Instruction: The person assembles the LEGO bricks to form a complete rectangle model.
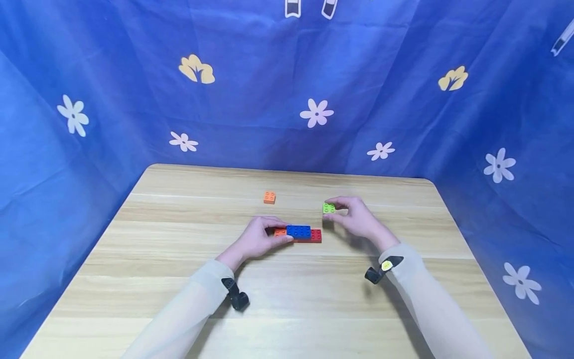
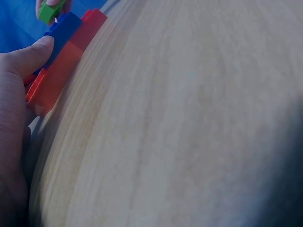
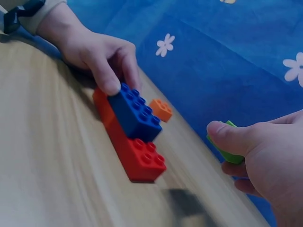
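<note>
A blue toy building brick [image 1: 298,231] lies on top of a red brick [image 1: 316,236] and an orange-red brick [image 2: 59,78], which stand end to end on the table. My left hand [image 1: 257,239] grips this stack at its left end, the thumb against the near side of the blue brick. Its other fingers reach behind and are partly hidden. To the right and farther back, my right hand [image 1: 356,217] pinches a lime green brick [image 1: 329,208] between thumb and fingers. In the right wrist view that green brick [image 3: 227,151] is held above the table.
A small orange brick [image 1: 269,197] lies alone behind the stack. Under everything is a light wooden table [image 1: 287,309]. A blue curtain [image 1: 251,124] with flower prints surrounds its back and sides. Each wrist carries a small black camera.
</note>
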Motion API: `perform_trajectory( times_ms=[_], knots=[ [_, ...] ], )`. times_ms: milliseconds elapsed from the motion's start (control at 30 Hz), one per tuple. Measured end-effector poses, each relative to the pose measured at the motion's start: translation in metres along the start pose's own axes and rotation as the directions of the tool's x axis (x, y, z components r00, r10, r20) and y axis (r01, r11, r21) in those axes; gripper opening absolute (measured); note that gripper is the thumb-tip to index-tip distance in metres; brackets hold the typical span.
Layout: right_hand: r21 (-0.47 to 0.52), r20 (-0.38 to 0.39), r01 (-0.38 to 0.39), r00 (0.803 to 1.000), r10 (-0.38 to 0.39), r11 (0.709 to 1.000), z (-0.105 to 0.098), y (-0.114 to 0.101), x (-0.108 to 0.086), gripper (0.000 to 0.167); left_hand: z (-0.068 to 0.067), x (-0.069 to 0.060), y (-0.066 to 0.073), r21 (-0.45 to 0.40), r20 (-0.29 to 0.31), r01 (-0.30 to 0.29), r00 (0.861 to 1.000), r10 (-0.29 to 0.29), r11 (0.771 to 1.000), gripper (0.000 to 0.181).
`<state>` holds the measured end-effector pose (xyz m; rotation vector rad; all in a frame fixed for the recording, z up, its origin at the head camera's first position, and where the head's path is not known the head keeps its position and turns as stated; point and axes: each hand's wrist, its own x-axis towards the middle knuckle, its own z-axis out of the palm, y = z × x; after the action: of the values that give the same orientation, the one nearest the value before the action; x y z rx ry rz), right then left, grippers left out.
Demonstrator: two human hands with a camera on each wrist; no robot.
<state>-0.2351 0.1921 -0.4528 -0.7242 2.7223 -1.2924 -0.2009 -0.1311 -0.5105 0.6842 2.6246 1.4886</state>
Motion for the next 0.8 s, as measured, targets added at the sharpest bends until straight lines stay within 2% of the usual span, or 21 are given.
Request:
perform_trajectory(
  times_ms=[333, 800],
  knots=[
    [0.04, 0.076, 0.011, 0.997, -0.014, 0.999, 0.016, -0.012, -0.012, 0.046, 0.0, 0.001, 0.0, -0.002, 0.0, 0.0, 1.0, 0.0, 1.0, 0.042],
    [0.023, 0.093, 0.038, 0.995, -0.04, 0.999, 0.04, -0.004, -0.022, 0.047, 0.0, 0.001, 0.002, 0.011, -0.002, -0.01, 1.0, 0.01, 1.0, 0.042]
  ],
)
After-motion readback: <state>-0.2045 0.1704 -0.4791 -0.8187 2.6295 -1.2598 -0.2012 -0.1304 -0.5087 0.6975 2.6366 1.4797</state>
